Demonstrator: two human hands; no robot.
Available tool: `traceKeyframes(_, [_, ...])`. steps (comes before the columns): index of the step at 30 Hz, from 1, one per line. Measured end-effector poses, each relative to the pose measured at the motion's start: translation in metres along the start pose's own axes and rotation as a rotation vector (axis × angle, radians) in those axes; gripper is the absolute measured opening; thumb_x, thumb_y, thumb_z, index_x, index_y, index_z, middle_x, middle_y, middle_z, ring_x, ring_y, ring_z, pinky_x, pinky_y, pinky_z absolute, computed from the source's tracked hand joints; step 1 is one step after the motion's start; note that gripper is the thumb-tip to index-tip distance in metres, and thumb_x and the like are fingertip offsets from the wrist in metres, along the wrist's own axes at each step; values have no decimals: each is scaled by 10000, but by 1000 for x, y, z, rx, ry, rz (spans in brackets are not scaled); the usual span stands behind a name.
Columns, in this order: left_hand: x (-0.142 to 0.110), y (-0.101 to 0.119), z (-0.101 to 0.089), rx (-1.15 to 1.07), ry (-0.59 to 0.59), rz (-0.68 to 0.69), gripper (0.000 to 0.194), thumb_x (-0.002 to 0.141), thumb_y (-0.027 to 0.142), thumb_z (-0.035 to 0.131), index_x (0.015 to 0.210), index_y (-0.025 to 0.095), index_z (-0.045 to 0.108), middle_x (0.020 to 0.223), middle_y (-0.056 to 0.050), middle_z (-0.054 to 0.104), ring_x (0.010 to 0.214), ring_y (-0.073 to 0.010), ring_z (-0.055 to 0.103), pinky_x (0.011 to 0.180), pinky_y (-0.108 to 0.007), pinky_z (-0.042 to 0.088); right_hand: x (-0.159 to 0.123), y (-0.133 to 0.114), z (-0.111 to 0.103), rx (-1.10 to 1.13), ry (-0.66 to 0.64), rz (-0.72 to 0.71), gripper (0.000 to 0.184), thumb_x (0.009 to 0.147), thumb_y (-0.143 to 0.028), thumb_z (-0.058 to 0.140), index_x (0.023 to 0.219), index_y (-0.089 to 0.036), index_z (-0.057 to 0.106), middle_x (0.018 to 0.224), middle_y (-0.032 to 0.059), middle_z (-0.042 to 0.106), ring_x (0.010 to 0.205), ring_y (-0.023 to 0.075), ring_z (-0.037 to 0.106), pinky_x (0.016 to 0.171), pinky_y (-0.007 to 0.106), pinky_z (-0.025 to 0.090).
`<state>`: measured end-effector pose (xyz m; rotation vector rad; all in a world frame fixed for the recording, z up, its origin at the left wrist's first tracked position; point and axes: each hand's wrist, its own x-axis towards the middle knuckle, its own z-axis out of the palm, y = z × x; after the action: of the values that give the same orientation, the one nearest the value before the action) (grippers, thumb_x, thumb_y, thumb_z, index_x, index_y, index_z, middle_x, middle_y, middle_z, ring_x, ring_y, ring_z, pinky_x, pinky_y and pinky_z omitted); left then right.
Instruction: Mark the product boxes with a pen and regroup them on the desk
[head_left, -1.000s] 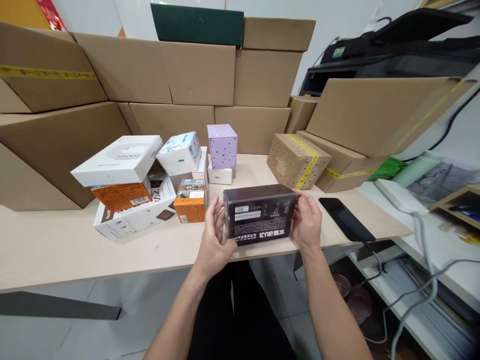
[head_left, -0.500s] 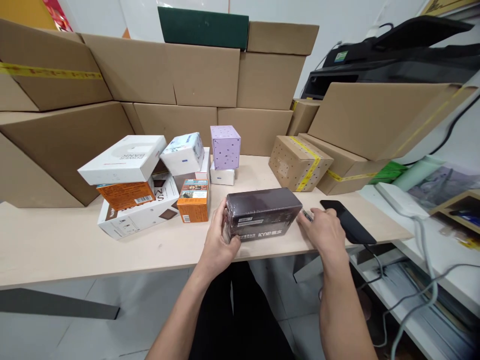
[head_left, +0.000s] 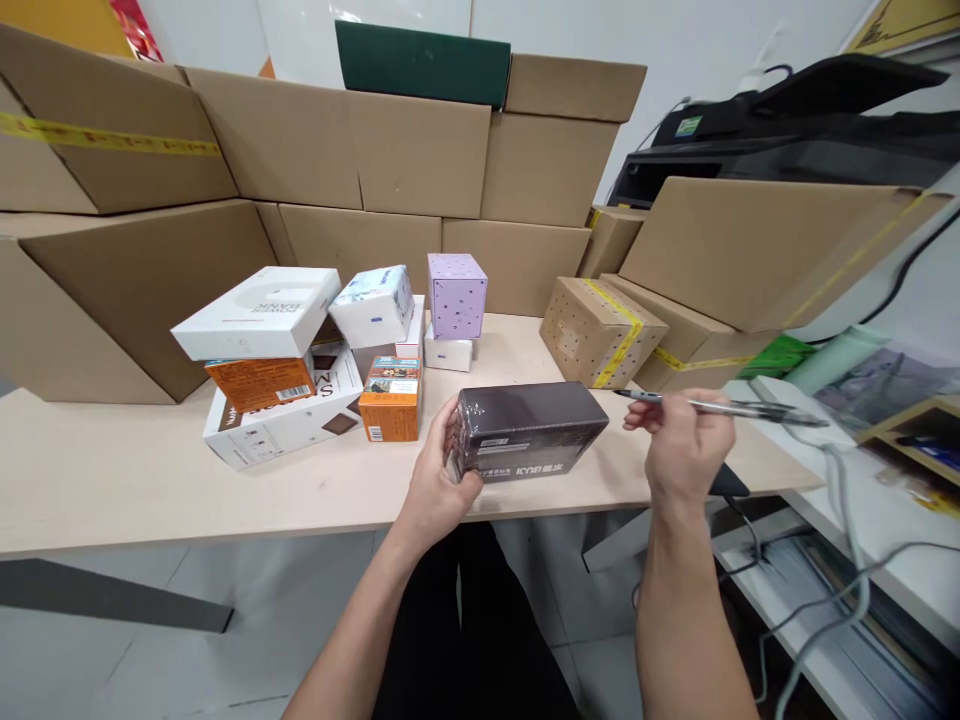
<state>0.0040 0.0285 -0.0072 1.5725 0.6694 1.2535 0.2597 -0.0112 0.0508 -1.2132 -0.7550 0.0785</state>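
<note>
A dark brown box (head_left: 532, 425) in glossy shrink wrap lies on the table near its front edge. My left hand (head_left: 442, 470) grips its left end, thumb on the front face and fingers round the side. Raised to the right of the box, my right hand (head_left: 686, 440) pinches a pen (head_left: 720, 407), which lies nearly level with its thin end toward the box and apart from it. Behind that hand and partly covered by it is a flat black object (head_left: 727, 484). Left of the dark box stands an orange box (head_left: 391, 400).
A white power bank box (head_left: 259, 310) tops a pile at the left. A purple box (head_left: 457, 297) stands on a small white one. A taped carton (head_left: 600, 330) sits at the right, cardboard walls (head_left: 420, 150) line the back, and cables (head_left: 847, 560) hang at the right.
My right hand has lifted from the table and moved right, bringing up the pen. The left hand keeps its hold on the dark box, which stays about where it was.
</note>
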Motion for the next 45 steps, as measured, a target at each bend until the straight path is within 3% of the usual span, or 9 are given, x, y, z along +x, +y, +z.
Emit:
traceKeyframes(2, [0, -1, 0, -5, 3, -21, 931, 694, 14, 599, 1532, 263, 277, 1552, -89, 404, 1444, -280, 393, 1221, -441, 316, -5, -18, 9, 253, -85, -3, 141, 835, -356, 551, 838, -237, 475, 539, -52, 606, 435, 144, 553, 459, 245, 436])
traceKeyframes(4, [1, -2, 0, -7, 5, -35, 937, 687, 15, 599, 1534, 250, 275, 1571, -98, 381, 1463, -287, 365, 1229, -452, 303, -12, -32, 16, 294, -196, -7, 141, 849, -353, 556, 847, -213, 545, 563, -29, 638, 439, 126, 548, 443, 226, 406])
traceKeyframes(20, [2, -2, 0, 7, 0, -15, 889, 681, 26, 597, 1506, 229, 335, 1467, -111, 493, 1388, -293, 464, 1210, -473, 329, -16, -43, 18, -287, -466, -360, 290, 969, -407, 506, 776, -209, 596, 648, -30, 626, 598, 130, 609, 619, 265, 455])
traceKeyframes(28, [3, -1, 0, 15, 10, -39, 871, 677, 53, 613, 1491, 215, 350, 1432, -117, 523, 1366, -297, 485, 1186, -460, 361, -16, -40, 20, -251, -459, -333, 265, 957, -403, 527, 794, -208, 602, 646, -24, 631, 603, 128, 603, 626, 269, 457])
traceKeyframes(33, [2, 2, 1, -4, 28, -47, 835, 655, 46, 610, 1447, 215, 403, 1394, -103, 549, 1340, -282, 509, 1166, -434, 381, -11, -33, 22, 24, -237, -147, 264, 937, -451, 535, 826, -212, 558, 610, -40, 581, 499, 102, 512, 494, 230, 400])
traceKeyframes(36, [3, 2, 1, -35, 58, -63, 797, 639, 47, 624, 1398, 217, 450, 1353, -96, 574, 1316, -274, 530, 1139, -420, 408, 0, -26, 11, 33, -188, -75, 283, 941, -472, 498, 828, -214, 524, 694, -13, 627, 487, 100, 519, 448, 223, 373])
traceKeyframes(38, [3, 0, 1, -52, 83, -67, 775, 623, 50, 646, 1361, 216, 474, 1326, -97, 588, 1289, -269, 551, 1118, -414, 428, 9, -19, -2, -125, -282, -32, 290, 939, -477, 487, 828, -211, 523, 728, 3, 655, 490, 105, 526, 457, 229, 379])
traceKeyframes(43, [0, -7, 0, -29, 142, 60, 707, 650, 53, 666, 1310, 243, 496, 1268, -78, 602, 1205, -236, 599, 1077, -404, 461, 18, -2, -23, -720, -891, -29, 240, 886, -417, 549, 847, -193, 627, 766, 20, 696, 699, 168, 616, 645, 267, 432])
traceKeyframes(45, [-1, -10, 0, 19, 166, 113, 686, 671, 53, 673, 1304, 250, 496, 1249, -74, 601, 1178, -228, 607, 1065, -402, 463, 15, 4, -19, -840, -1019, -11, 233, 884, -406, 542, 876, -197, 643, 817, 31, 710, 768, 189, 634, 680, 273, 423])
